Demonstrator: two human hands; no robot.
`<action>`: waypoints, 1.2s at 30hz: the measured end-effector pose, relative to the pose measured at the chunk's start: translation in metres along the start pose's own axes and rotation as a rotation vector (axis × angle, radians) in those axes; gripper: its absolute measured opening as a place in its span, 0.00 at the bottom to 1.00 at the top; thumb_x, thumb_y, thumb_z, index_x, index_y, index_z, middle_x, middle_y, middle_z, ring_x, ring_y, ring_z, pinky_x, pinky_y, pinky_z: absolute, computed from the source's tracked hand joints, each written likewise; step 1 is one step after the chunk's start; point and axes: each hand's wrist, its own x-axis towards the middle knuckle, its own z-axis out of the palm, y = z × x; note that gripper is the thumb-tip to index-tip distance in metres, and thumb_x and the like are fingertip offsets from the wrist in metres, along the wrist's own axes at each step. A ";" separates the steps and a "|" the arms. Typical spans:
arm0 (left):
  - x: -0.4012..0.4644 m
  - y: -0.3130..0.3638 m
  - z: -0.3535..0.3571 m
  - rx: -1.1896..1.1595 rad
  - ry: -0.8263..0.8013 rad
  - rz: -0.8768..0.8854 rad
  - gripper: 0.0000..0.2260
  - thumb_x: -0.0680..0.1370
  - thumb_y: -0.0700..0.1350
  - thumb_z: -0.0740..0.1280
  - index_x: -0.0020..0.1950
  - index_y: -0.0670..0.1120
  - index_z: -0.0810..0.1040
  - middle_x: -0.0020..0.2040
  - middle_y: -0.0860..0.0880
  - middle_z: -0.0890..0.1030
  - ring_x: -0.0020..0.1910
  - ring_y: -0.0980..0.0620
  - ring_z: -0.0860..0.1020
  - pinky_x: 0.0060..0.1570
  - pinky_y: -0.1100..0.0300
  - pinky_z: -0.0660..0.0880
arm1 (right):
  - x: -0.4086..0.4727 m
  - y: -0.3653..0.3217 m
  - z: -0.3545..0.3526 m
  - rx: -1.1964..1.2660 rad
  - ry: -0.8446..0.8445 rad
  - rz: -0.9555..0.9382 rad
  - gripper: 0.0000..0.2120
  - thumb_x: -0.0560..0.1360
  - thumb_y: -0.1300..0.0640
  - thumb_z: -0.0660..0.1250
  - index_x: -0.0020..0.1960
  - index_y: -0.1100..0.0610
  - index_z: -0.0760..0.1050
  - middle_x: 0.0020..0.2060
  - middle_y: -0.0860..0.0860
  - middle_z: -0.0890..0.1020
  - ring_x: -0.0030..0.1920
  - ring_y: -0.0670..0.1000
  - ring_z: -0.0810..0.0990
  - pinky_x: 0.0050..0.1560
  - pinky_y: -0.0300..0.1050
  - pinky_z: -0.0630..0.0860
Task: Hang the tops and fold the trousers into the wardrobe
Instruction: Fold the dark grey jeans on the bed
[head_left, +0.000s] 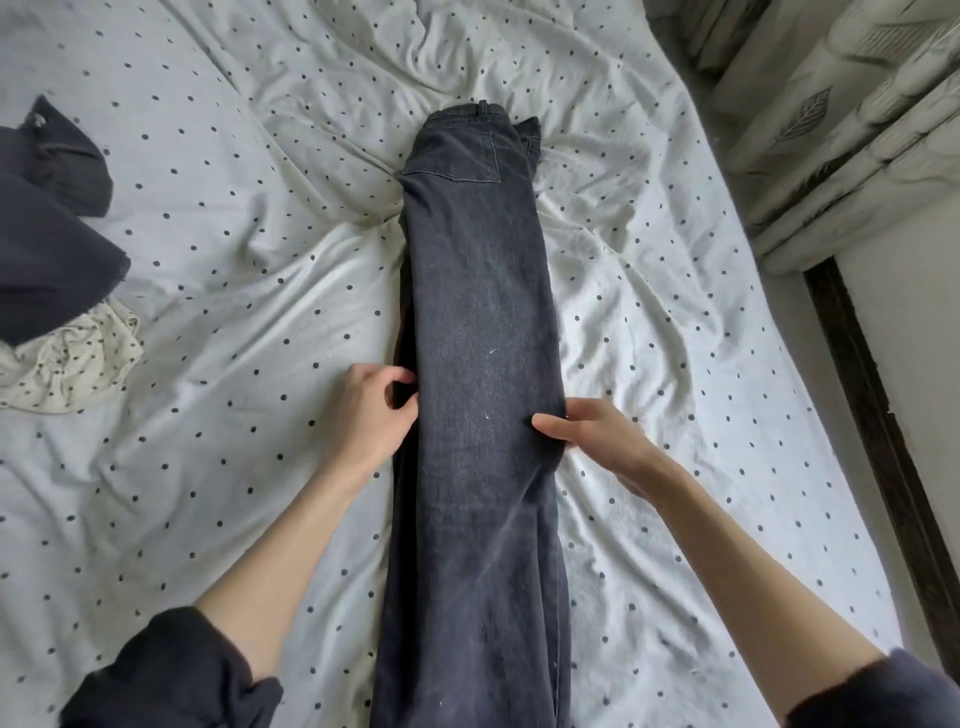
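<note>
— Where are the trousers?

— The dark grey jeans (478, 364) lie lengthwise on the bed, over the white dotted sheet (234, 260); one leg is folded onto the other, the waistband is at the far end, a back pocket faces up, and the hems run out of view at the near edge.

— And the hands?

— Both are at the jeans, about midway along the legs; the left hand (371, 410) is at their left edge, fingers curled and pinching the fabric there; the right hand (587, 431) is at their right edge, thumb lying on top of the denim, the other fingers tucked at or under the edge, so it grips the cloth too; both forearms are bare, with dark sleeves pushed up.

— Anything else near the jeans?

— Well to their left, a dark garment (47, 234) lies at the sheet's edge; a crumpled cream dotted garment (67, 358) lies partly under it; to the jeans' right, beyond the bed, hangs a pale leaf-patterned curtain (831, 119).
</note>
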 end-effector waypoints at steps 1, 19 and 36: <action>-0.002 0.000 0.001 0.023 -0.001 -0.021 0.05 0.75 0.44 0.69 0.50 0.46 0.80 0.51 0.49 0.71 0.42 0.55 0.72 0.38 0.73 0.65 | -0.002 0.001 0.001 -0.034 0.044 -0.016 0.07 0.77 0.58 0.66 0.49 0.62 0.80 0.42 0.49 0.83 0.38 0.41 0.80 0.36 0.29 0.74; -0.069 -0.048 0.016 -0.460 -0.126 -0.270 0.15 0.76 0.45 0.69 0.34 0.44 0.67 0.30 0.46 0.68 0.29 0.53 0.66 0.33 0.61 0.65 | -0.062 0.104 0.039 -0.042 0.178 0.176 0.20 0.76 0.51 0.67 0.41 0.70 0.72 0.36 0.61 0.72 0.37 0.56 0.72 0.36 0.40 0.61; -0.148 -0.088 0.047 -0.393 0.066 -0.276 0.08 0.74 0.45 0.72 0.41 0.43 0.76 0.39 0.47 0.76 0.41 0.50 0.73 0.47 0.56 0.71 | -0.092 0.165 0.066 -0.274 0.258 0.104 0.23 0.78 0.55 0.64 0.30 0.56 0.56 0.26 0.50 0.61 0.27 0.47 0.60 0.29 0.40 0.58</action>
